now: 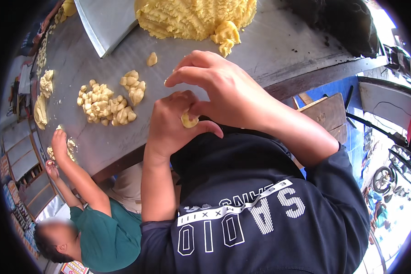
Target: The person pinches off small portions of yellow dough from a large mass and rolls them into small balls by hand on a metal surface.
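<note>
In the head view my left hand [173, 123] is cupped above the table's near edge, with a small flattened piece of yellow dough [189, 120] between its thumb and palm. My right hand [214, 82] arches over it; its thumb touches or nearly touches that piece, while its other fingers are spread and curved. Beyond the hands rests a large mound of yellow dough [191, 17], with a loose chunk [227, 34] at its near side. Left of my hands lie small pale dough balls in a larger cluster [101, 102] and a smaller one [134, 85]. A single piece [152, 59] sits apart.
A metal tray [106, 20] stands at the back of the metal table [274, 51]. At far left, a co-worker's hands [60, 144] handle dough bits beside more dough lumps [41, 106]. A dark bag-like thing [346, 27] lies at the back right. A wooden board [323, 114] is below the edge.
</note>
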Available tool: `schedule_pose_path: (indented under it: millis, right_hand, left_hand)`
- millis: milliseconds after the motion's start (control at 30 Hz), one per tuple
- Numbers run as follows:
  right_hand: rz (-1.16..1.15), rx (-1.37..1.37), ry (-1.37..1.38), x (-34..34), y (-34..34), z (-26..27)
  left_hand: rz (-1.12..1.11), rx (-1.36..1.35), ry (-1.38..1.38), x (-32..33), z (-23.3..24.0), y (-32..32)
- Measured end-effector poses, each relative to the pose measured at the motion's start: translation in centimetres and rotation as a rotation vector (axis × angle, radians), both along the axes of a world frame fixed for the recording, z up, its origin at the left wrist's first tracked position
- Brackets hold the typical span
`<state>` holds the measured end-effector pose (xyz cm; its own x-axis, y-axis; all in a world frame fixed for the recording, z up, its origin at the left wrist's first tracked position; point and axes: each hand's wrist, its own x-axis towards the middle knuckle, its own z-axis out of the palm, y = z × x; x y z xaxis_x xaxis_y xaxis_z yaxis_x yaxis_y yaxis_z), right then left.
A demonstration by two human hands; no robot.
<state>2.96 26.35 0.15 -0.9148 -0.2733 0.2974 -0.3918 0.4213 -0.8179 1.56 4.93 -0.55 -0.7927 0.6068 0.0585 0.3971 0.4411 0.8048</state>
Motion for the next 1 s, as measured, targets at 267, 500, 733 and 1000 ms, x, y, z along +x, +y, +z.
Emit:
schedule_pose_path:
  millis: [267,500,733,1000]
  right_hand:
    - [-0.051,0.051,0.109,1.1,0.8,2.2]
    - [-0.055,0.162,0.325,0.6,0.8,2.3]
    - [-0.157,0.717,0.199,-4.0,5.7,-0.5]
    - [-0.222,0.552,0.232,-2.1,5.7,-1.5]
  left_hand:
    - [0.045,0.085,0.019,-0.5,-0.8,-0.2]
    - [0.066,0.200,-0.100,0.0,-1.3,0.5]
    - [0.053,0.651,-0.533,-1.6,-1.7,-0.2]
    - [0.126,0.816,-0.596,-1.9,-3.3,-1.5]
